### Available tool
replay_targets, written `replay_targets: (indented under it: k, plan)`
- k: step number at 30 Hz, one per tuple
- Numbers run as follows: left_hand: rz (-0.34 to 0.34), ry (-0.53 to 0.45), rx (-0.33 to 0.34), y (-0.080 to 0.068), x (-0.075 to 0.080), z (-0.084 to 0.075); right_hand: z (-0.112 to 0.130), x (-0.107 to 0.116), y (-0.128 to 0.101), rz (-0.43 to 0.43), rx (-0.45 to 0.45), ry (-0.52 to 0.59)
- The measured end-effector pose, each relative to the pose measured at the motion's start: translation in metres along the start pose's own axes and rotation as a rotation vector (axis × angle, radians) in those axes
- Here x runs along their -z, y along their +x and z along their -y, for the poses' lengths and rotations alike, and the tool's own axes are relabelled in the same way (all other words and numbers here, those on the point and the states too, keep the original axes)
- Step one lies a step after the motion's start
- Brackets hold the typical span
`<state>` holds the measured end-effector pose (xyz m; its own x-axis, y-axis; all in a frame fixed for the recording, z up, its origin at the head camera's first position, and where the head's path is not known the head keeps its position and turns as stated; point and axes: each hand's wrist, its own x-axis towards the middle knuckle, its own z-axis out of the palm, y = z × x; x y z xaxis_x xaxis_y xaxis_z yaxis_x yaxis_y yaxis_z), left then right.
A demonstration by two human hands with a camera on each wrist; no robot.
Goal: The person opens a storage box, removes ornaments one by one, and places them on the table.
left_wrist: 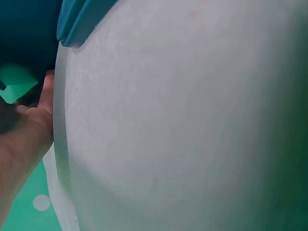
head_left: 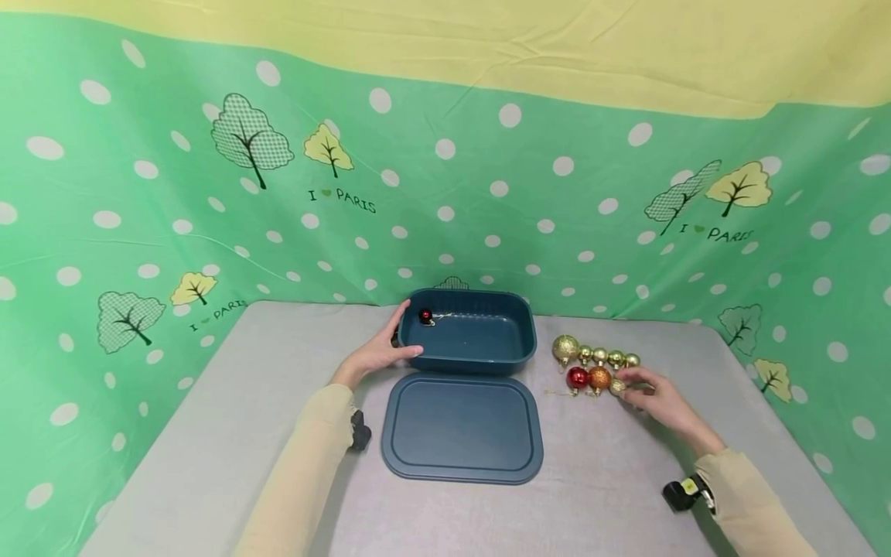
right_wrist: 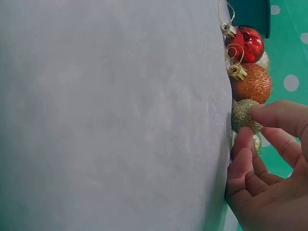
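Note:
My left hand [head_left: 372, 356] rests against the left end of a dark blue plastic box [head_left: 480, 361]. Its thumb lies along the front rim and its fingers reach straight up the left side. Inside the box, near the back left corner, sits a small dark red bauble [head_left: 425, 315] with a string. Over on the right, my right hand [head_left: 650, 396] pinches a small gold glitter bauble [right_wrist: 244, 115] between thumb and fingers. Beside that bauble are an orange glitter bauble [right_wrist: 252, 85] and a shiny red bauble [right_wrist: 248, 44], both with string loops.
A flat blue lid [head_left: 462, 429] lies in front of the box. Behind the front baubles runs another row: a large gold glitter bauble [head_left: 565, 348] and several small gold ones [head_left: 616, 357]. Green dotted cloth [head_left: 487, 193] hangs behind the grey-covered table [head_left: 592, 480].

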<state>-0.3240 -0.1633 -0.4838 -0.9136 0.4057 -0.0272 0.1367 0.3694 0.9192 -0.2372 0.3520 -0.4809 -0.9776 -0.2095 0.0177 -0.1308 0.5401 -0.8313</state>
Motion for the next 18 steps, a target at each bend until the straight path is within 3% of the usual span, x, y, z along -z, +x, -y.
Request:
replay_targets:
  k: [5, 8, 11, 18]
  plan:
    - [0.007, -0.024, 0.002, 0.001, 0.001, 0.001, 0.001, 0.005, 0.0, -0.002, 0.012, 0.006]
    - [0.028, -0.042, 0.009, -0.003, 0.002, -0.01, 0.006, 0.009, -0.001, -0.041, 0.034, 0.005]
    - [0.035, -0.044, 0.015, -0.004, 0.003, -0.011, 0.015, 0.012, 0.0, -0.083, 0.061, -0.023]
    - [0.007, -0.031, 0.005, 0.002, 0.001, 0.003, 0.041, 0.002, 0.005, -0.099, 0.091, -0.034]
